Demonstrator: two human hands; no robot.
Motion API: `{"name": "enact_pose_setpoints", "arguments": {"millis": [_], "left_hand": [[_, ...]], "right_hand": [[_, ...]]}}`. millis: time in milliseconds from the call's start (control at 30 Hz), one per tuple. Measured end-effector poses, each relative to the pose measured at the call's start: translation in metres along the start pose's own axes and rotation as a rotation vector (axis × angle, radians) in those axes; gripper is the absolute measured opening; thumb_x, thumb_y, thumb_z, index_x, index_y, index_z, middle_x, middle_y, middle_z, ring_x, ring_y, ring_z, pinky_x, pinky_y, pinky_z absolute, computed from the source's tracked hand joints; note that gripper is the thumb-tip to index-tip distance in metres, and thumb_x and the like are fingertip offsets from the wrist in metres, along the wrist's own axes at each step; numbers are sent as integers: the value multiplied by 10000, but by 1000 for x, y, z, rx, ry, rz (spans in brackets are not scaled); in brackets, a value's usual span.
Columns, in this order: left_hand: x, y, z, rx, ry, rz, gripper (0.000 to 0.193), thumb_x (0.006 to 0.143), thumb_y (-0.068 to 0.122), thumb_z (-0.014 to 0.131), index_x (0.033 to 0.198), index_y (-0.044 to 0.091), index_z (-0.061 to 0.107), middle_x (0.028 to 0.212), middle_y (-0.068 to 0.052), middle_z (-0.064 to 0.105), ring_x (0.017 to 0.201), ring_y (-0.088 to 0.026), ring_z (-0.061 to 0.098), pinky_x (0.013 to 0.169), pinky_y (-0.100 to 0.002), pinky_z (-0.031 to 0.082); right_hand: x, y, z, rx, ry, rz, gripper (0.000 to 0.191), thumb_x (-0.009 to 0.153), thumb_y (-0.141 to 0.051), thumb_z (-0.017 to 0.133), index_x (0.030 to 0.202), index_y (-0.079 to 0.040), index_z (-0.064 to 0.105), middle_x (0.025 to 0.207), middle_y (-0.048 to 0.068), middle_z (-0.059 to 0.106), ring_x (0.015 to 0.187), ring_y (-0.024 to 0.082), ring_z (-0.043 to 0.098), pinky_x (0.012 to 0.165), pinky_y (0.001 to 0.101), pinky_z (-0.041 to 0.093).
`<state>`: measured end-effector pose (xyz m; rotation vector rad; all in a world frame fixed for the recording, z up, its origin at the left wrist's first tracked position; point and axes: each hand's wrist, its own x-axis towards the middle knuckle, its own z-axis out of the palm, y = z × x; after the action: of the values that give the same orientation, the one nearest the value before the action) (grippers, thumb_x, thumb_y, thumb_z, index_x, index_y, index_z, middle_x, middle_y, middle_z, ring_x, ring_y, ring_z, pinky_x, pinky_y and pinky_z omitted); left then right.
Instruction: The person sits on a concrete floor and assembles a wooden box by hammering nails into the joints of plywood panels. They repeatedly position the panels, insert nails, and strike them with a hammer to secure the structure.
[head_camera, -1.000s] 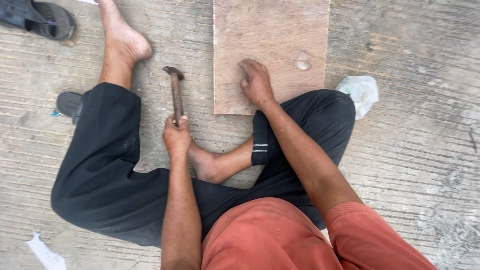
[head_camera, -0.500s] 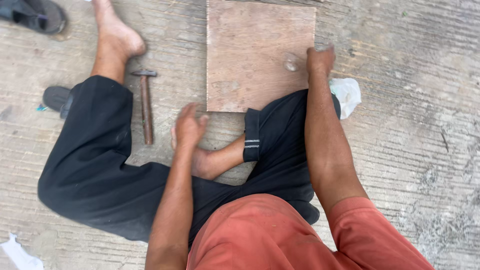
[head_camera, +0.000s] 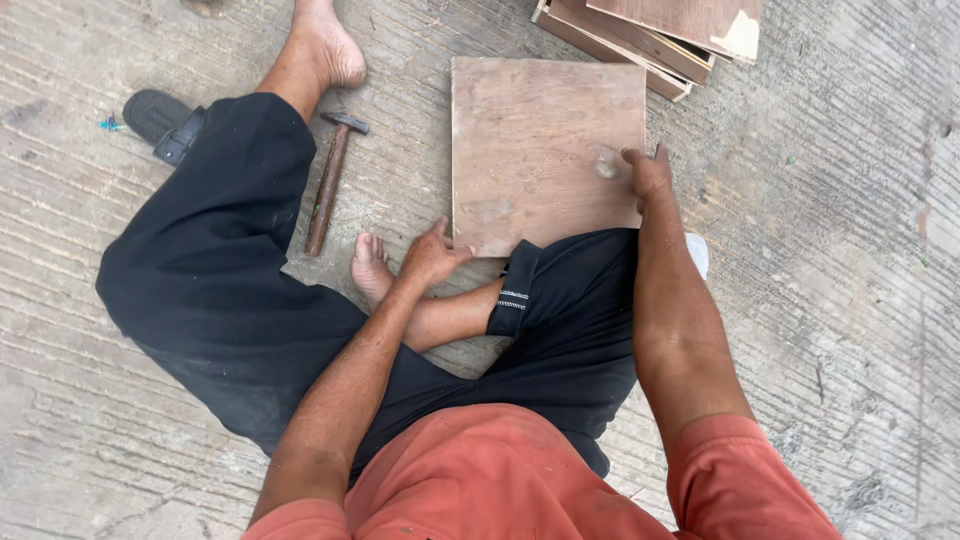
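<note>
A square, reddish-brown plywood board (head_camera: 545, 150) lies flat on the grooved concrete floor (head_camera: 850, 250) before the seated person, a pale scuff near its right edge. More boards (head_camera: 650, 35) are stacked beyond it. The right hand (head_camera: 648, 172) grips its right edge; the left hand (head_camera: 430, 255) touches its near-left corner, fingers loose. A hammer (head_camera: 330, 180) lies released to the left.

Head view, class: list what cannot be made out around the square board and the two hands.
- Board: its near edge is hidden by the person's trouser leg.
- Right hand: whatever lies under its fingertips is covered; the pale mark beside it is too blurred to identify.
- Stacked boards: cut off by the top edge.
- Left hand: palm faces down, contents unseen.
</note>
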<state>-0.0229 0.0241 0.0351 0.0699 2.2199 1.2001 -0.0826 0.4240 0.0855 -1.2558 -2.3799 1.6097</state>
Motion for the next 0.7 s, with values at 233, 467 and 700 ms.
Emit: {"name": "enact_pose_setpoints", "arguments": {"millis": [233,467,700], "left_hand": [[-20,-24,19,-280,-207,145,813,793,411,763,1431,-2,472,1041,-176,780,1037,-326,764,943,-403,569],[56,18,-40,285,304,213,475,944,354,691,1282,24,647,1234,-219,681,1135,-383,659,968,-506,522],[132,41,-124,512,368,218,707,881,295,747,1475,34,466,1573,-186,372,1458,-354,309,1113,-576,316]], "right_hand": [[-11,-67,52,-454,-233,-424,800,961,-253,745,1610,-68,315,1591,189,458,1451,333,462,1204,455,362],[-79,-98,2,-605,-194,-668,573,972,-205,728,1508,-115,548,1517,112,553,1426,313,483,1179,464,367],[-168,47,-99,214,116,-72,541,1045,-186,531,1556,-24,458,1360,251,618,1191,289,631,1032,423,502]]}}
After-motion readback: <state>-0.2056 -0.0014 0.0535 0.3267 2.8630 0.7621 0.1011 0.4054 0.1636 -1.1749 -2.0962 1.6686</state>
